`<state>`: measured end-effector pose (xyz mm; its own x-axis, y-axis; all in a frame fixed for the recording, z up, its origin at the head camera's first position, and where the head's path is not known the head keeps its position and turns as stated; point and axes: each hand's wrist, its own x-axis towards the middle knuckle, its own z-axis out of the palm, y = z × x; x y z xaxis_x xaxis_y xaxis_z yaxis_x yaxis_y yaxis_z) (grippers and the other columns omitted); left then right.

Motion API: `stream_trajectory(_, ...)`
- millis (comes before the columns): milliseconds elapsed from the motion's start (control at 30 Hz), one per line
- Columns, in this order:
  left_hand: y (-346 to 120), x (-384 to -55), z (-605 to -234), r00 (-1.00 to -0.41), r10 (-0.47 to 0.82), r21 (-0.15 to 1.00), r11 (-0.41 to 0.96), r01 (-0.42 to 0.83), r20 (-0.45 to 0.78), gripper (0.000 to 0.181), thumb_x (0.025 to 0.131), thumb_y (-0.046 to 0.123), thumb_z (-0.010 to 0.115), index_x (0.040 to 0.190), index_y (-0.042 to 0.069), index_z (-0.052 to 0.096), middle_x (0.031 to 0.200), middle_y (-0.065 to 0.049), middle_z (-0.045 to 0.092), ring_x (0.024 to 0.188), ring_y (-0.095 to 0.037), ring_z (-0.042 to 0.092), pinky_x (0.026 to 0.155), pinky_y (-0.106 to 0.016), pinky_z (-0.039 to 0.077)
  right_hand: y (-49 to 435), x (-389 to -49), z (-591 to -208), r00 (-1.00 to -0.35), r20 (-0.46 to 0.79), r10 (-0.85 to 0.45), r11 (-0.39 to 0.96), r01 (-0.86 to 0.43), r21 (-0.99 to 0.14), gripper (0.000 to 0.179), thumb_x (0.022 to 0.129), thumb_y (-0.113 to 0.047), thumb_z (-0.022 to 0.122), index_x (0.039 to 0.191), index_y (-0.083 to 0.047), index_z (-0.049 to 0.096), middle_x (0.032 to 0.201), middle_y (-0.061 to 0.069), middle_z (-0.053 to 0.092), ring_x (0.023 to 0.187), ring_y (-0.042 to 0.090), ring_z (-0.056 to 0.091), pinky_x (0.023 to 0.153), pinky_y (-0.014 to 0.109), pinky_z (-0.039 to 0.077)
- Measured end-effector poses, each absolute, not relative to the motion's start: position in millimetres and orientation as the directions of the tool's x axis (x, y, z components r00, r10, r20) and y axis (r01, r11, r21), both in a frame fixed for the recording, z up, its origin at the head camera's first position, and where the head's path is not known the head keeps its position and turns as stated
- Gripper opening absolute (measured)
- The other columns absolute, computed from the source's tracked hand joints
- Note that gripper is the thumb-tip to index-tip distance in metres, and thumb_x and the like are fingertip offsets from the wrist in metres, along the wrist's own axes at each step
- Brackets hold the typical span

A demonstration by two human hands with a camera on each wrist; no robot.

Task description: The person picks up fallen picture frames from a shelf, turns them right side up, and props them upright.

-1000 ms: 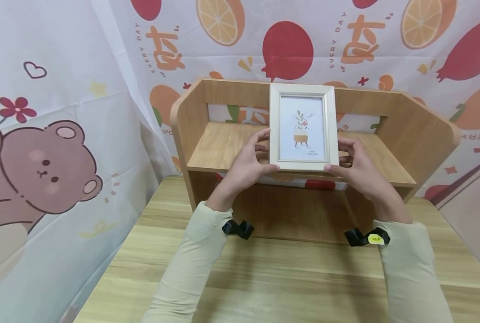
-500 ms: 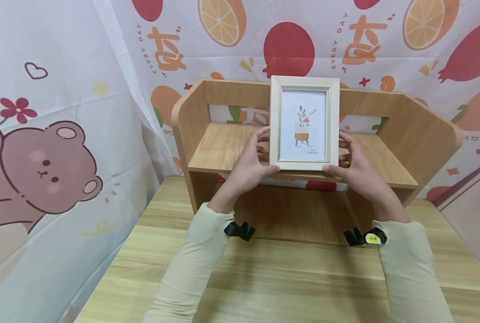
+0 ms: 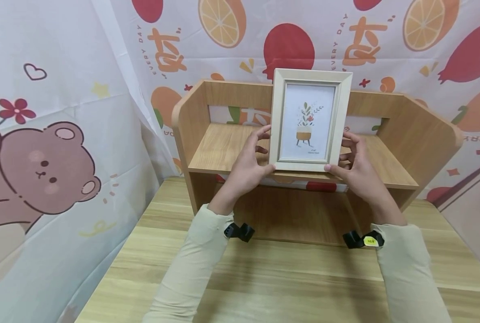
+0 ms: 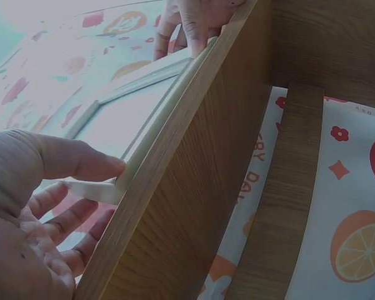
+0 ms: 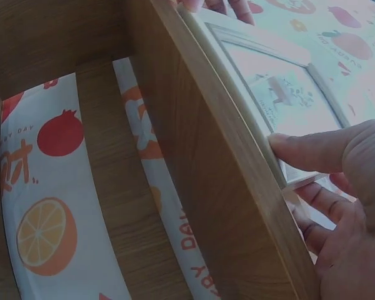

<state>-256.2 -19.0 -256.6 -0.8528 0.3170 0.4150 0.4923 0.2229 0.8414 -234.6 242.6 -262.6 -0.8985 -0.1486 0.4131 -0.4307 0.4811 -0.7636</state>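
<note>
Positioning the picture frame (image 3: 309, 120) at the shelf (image 3: 219, 146), centre-right, seems underway. Left hand (image 3: 248, 163) and right hand (image 3: 360, 168) pinch it low; the next move needs level support.

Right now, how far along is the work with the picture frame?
Done, apparently: the picture frame is at the front edge of the upper shelf, facing outward. In hand: the left hand and right hand hold its lower sides. Left, probably: settling it and letting go, as both hands are on it.
</note>
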Motion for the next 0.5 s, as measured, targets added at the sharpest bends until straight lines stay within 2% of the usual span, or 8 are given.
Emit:
stream_trajectory(167,-19.0,-255.5,-258.4,-0.839,0.308,0.813,0.250,0.526,0.448,0.084,0.080,-0.012,0.067,0.148,0.022,0.031,0.135,-0.010,0.045,0.107,-0.026,0.049,0.080,-0.034,0.049,242.5,-232.3,-265.2,-0.878,0.453,-0.152,0.466,-0.468,-0.751,0.083,0.086,0.000,0.068,0.145,-0.021,0.012,0.130,0.001,0.036,0.093,0.015,0.050,0.073,0.012,0.046)
stream_trajectory(500,-21.3,-254.5,-260.0,-0.819,0.320,0.767,0.304,0.565,0.476,0.090,0.080,-0.008,0.069,0.150,0.029,0.026,0.125,-0.011,0.047,0.097,-0.026,0.052,0.076,-0.033,0.049,239.1,-230.2,-267.3,-0.868,0.478,-0.136,0.487,-0.479,-0.731,0.092,0.085,0.002,0.069,0.147,-0.023,0.006,0.128,-0.003,0.034,0.093,0.012,0.049,0.070,0.014,0.045)
